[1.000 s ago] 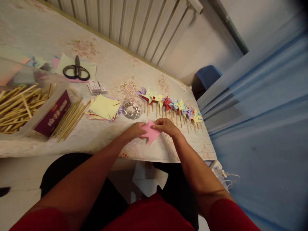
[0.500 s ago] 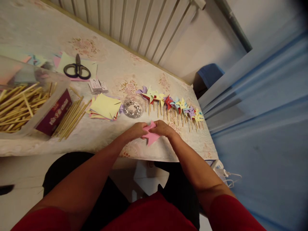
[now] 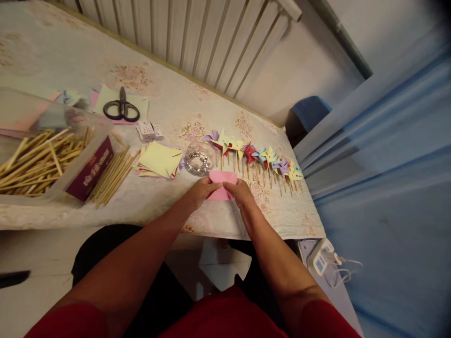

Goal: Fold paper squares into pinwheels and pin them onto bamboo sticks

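Both my hands pinch a pink paper piece (image 3: 222,180) just above the table's near edge. My left hand (image 3: 199,191) grips its left side with closed fingers, and my right hand (image 3: 241,191) grips its right side. Just beyond the paper lies a clear round container of small silver bits (image 3: 199,158). A row of finished paper pinwheels on sticks (image 3: 260,157) runs off to the right. A stack of yellow and pink cut paper squares (image 3: 159,161) lies to the left of the container.
A clear tub of wooden sticks (image 3: 33,155) with a maroon box (image 3: 90,171) stands at the left, loose sticks (image 3: 112,176) beside it. Black scissors (image 3: 121,109) rest on paper at the back. A radiator (image 3: 183,33) lines the wall; a power strip (image 3: 323,258) lies on the floor.
The pink paper has been turned in my hands from a pointed shape hanging down to a flatter rectangular face held up. Both hands shifted slightly together; the view moved a little.
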Demonstrator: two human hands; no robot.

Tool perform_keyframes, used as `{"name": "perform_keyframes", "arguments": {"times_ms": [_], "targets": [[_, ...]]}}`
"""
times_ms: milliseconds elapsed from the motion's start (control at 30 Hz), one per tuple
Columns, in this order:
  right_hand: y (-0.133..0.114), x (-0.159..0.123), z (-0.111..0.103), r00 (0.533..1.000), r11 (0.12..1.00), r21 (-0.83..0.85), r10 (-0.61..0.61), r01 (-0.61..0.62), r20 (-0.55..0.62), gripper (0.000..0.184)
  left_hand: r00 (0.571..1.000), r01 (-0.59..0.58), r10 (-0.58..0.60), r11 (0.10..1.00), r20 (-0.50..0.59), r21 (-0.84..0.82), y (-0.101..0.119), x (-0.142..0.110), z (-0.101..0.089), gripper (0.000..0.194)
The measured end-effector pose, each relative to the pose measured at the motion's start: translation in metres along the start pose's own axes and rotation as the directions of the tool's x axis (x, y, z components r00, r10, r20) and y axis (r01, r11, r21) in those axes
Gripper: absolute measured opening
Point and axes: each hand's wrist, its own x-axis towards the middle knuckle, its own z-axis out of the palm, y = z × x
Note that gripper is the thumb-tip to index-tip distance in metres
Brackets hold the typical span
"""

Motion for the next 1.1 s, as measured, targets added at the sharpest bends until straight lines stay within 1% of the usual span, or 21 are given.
{"name": "perform_keyframes", "arguments": {"times_ms": [100,167,267,367,500,567,633,700,733,800,833,867,900,933,1000,1033,1100], "targets": [[0.005,-0.003,0.005,1.0,1.0,0.007,-0.003,0.003,-0.01,0.031,0.999,0.006,-0.006,1.0,-0.052,0.003,-0.004,0.001,-0.001,0.041],[0.006,-0.004,0.007,1.0,1.0,0.003,0.001,-0.001,-0.009,0.03,0.996,0.015,-0.014,1.0,-0.086,0.01,-0.004,0.001,-0.001,0.04],[0.004,-0.006,0.009,1.0,1.0,0.018,0.016,-0.015,-0.013,0.029,0.994,0.025,-0.024,1.0,-0.11,0.006,-0.002,0.0,0.001,0.037],[0.002,-0.007,0.009,0.999,0.998,0.064,0.03,-0.031,0.014,0.03,0.993,0.022,-0.021,1.0,-0.113,0.008,-0.001,0.0,0.001,0.034],[-0.001,-0.012,0.004,0.998,0.989,0.148,-0.002,-0.009,0.069,0.029,0.996,0.014,-0.014,1.0,-0.09,-0.005,-0.003,0.003,-0.002,0.029],[-0.001,-0.016,0.001,0.995,0.985,0.175,-0.005,-0.012,0.095,0.031,0.996,0.02,-0.021,1.0,-0.084,-0.01,-0.003,0.004,-0.003,0.028],[-0.001,-0.02,-0.002,0.994,0.986,0.165,0.012,-0.029,0.105,0.035,0.997,0.019,-0.02,1.0,-0.078,-0.013,-0.003,0.004,-0.004,0.03],[0.0,-0.024,-0.002,0.997,0.992,0.122,0.009,-0.018,0.075,0.038,0.997,0.012,-0.013,1.0,-0.072,-0.015,-0.002,0.004,-0.003,0.032],[0.0,-0.026,-0.002,0.999,0.997,0.082,-0.011,0.008,0.034,0.037,0.998,0.007,-0.008,1.0,-0.069,-0.013,-0.001,0.003,-0.003,0.033],[0.002,-0.029,-0.002,0.992,0.995,-0.047,-0.095,0.091,-0.08,0.034,0.998,0.003,-0.003,1.0,-0.069,0.003,0.0,0.003,-0.002,0.034],[0.003,-0.031,-0.002,0.977,0.981,-0.132,-0.16,0.141,-0.143,0.034,0.997,0.003,-0.002,1.0,-0.072,0.011,0.001,0.002,-0.002,0.034],[0.004,-0.033,-0.002,0.951,0.954,-0.228,-0.239,0.193,-0.196,0.033,0.997,0.004,-0.004,1.0,-0.073,0.013,0.001,0.002,-0.002,0.034],[0.004,-0.035,-0.002,0.918,0.913,-0.326,-0.327,0.246,-0.224,0.032,0.997,0.007,-0.007,1.0,-0.074,0.009,0.001,0.003,-0.002,0.034],[0.004,-0.038,-0.004,0.883,0.86,-0.414,-0.414,0.299,-0.222,0.031,0.997,0.011,-0.011,1.0,-0.075,0.001,0.001,0.003,-0.002,0.034],[0.004,-0.043,-0.007,0.827,0.741,-0.539,-0.546,0.401,-0.134,0.024,0.997,0.011,-0.012,1.0,-0.076,-0.017,-0.001,0.004,-0.003,0.034],[0.004,-0.046,-0.009,0.813,0.692,-0.567,-0.579,0.446,-0.067,0.02,0.997,0.008,-0.01,1.0,-0.077,-0.025,-0.002,0.005,-0.004,0.034],[0.003,-0.05,-0.012,0.802,0.645,-0.562,-0.595,0.518,0.055,0.016,0.997,-0.001,-0.002,0.999,-0.079,-0.038,-0.003,0.006,-0.005,0.033]]}}
